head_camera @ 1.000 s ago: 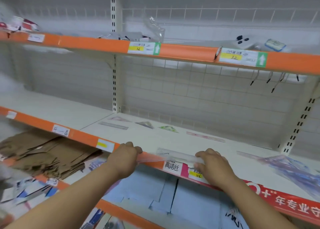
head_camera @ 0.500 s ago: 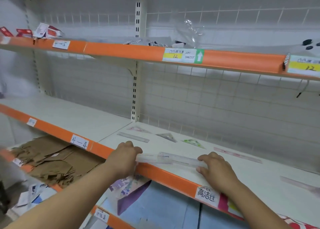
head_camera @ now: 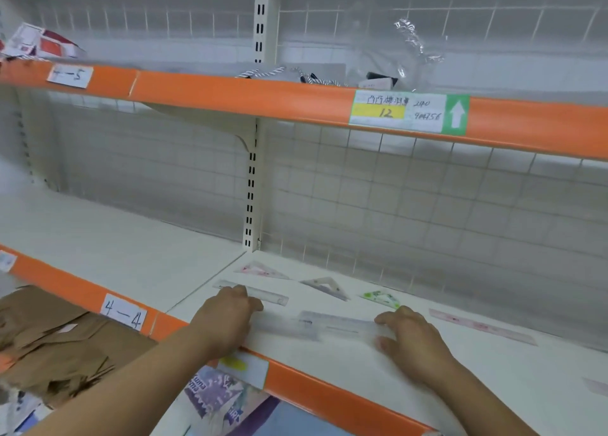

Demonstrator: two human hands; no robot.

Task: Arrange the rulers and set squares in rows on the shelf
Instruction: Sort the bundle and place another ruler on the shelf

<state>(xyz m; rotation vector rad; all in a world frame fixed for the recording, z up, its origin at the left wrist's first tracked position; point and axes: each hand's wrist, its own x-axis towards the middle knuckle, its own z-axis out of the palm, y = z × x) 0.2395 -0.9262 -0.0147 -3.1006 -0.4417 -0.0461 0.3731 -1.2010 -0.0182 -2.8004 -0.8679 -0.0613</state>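
Left hand (head_camera: pixel 227 323) has its fingers curled over one end of the clear ruler (head_camera: pixel 332 326), right hand (head_camera: pixel 411 343) pinches the other end. Ruler runs along the front of the white shelf (head_camera: pixel 362 373), wire grid wall (head_camera: pixel 427 205) behind.

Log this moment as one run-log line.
left hand: holds left end of clear ruler | right hand: pinches right end | ruler: along shelf front | behind: three set squares, second ruler
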